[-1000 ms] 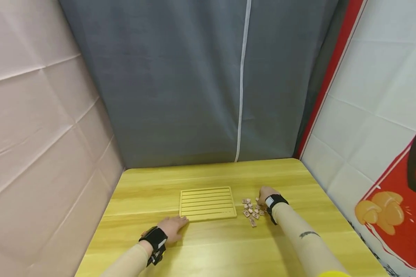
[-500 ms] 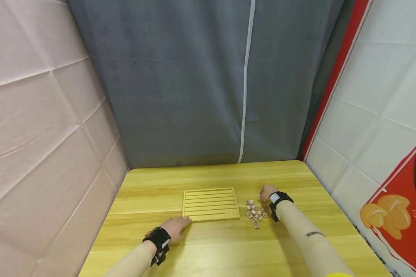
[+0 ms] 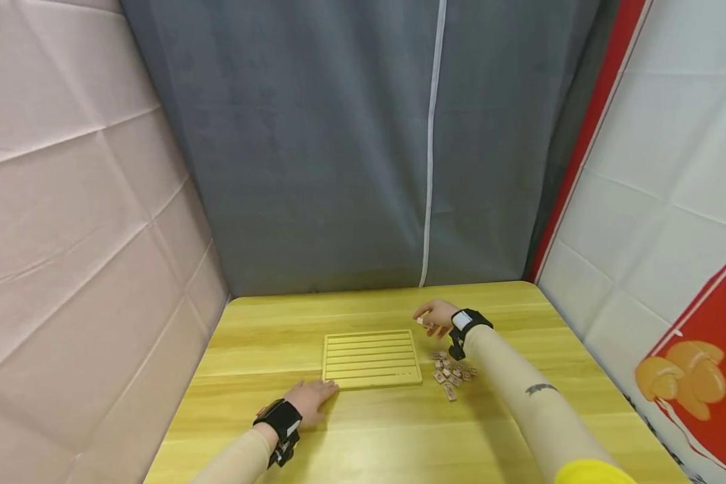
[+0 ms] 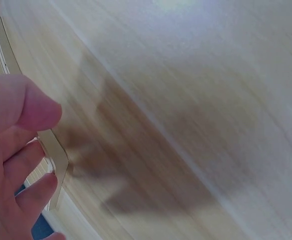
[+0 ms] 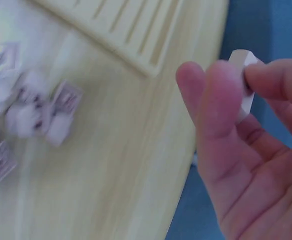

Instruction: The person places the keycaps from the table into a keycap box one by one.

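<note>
Between the thumb and fingers of my right hand (image 3: 438, 314) is a small pale wooden tile (image 5: 241, 60), pinched and held above the table beyond the board's far right corner in the head view. A flat, light-yellow grooved board (image 3: 372, 361) lies at mid-table. At its near left corner rests my left hand (image 3: 307, 398), fingers extended over the edge; the left wrist view shows the fingertips (image 4: 48, 182) right at the rim. Just right of the board lies a loose heap of small printed tiles (image 3: 450, 378), blurred in the right wrist view.
The wood-grain table (image 3: 375, 437) has a grey curtain (image 3: 327, 148) behind its far edge. White cloth walls (image 3: 85, 235) stand to both sides, the right one carrying a red printed panel (image 3: 702, 403).
My right hand has risen from beside the tile heap and moved left and away toward the board's far side, a tile in its fingers. My left hand stays at the board's corner.
</note>
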Demonstrator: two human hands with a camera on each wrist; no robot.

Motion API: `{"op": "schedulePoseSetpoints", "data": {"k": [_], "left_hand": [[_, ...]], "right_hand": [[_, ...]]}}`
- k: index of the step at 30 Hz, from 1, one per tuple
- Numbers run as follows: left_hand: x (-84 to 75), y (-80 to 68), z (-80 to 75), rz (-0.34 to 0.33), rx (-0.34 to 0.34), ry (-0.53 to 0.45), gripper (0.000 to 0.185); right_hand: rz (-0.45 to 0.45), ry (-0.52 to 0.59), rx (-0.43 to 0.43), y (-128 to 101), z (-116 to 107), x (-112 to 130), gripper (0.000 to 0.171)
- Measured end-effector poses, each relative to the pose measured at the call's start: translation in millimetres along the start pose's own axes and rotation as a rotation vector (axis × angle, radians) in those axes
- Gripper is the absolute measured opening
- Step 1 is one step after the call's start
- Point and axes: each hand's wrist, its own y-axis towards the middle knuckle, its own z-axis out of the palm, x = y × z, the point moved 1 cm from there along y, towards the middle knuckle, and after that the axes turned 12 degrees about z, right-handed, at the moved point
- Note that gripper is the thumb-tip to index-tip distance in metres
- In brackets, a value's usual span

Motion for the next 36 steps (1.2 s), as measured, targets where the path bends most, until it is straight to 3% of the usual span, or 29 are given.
{"op": "schedulePoseSetpoints", "data": {"k": [5, 11, 14, 19, 23, 29, 36], "left_hand": [[-7.9, 1.5, -7.8, -0.009, 0.020, 0.036, 0.058], [-17.0, 1.3, -11.7, -0.014, 0.039, 0.057, 0.058], [-19.1, 0.5, -9.1, -0.011, 0.036, 0.072, 0.059], [-22.1, -1.1, -7.0, -0.008, 0.032, 0.069, 0.059], [-26.6, -1.2, -10.8, -0.024, 0.051, 0.094, 0.058], [-33.7, 3.2, -14.7, -0.034, 0.084, 0.127, 0.052], [-41.2, -4.3, -8.8, -0.026, 0.135, 0.112, 0.053]], "right_hand": [[-0.008, 0.073, 0.049, 9.6, 5.0, 15.2, 0.035], [-0.032, 0.154, 0.131, 23.9, 19.1, 17.1, 0.027], [-0.048, 0.151, 0.115, 26.3, 28.8, 19.4, 0.027], [-0.115, 0.028, -0.005, 26.4, 48.4, 27.7, 0.029], [-0.190, -0.139, -0.090, 28.2, 66.2, 36.0, 0.029], [-0.320, -0.385, -0.349, 37.6, 100.7, 41.1, 0.015], [-0.280, -0.327, -0.454, 40.5, 144.9, 34.0, 0.007]]}}
